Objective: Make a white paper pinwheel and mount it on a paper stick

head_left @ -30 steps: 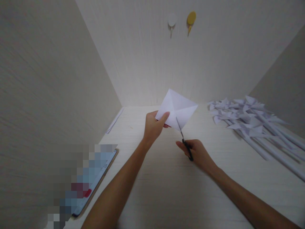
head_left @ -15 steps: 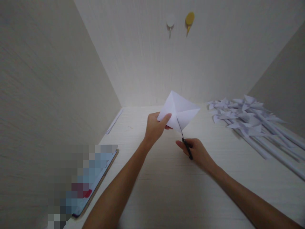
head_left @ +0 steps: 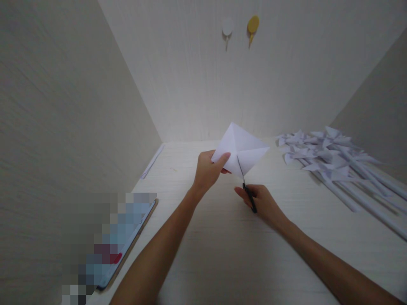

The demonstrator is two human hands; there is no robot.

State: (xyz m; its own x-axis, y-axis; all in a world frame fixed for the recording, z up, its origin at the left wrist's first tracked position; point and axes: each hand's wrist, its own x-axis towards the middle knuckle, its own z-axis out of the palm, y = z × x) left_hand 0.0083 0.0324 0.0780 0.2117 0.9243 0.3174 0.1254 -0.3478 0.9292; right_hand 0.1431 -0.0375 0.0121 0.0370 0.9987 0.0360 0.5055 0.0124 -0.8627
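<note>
Pale wooden worktop (head_left: 222,254) below: your left hand (head_left: 206,171) pinches the creased white paper square (head_left: 241,150) above its middle; your right hand (head_left: 262,202) grips black-handled scissors (head_left: 246,186). Hold steady, snip slowly along the crease.

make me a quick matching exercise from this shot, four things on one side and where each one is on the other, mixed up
Things:
1. white paper square
2. scissors
3. paper pinwheels
4. yellow hook

Places:
A. stuck high on the back wall
B. gripped in the right hand, blades at the paper's lower edge
C. pinched at one corner by the left hand, held above the table
D. piled on the right side of the table

Pairs: 1-C, 2-B, 3-D, 4-A
</note>
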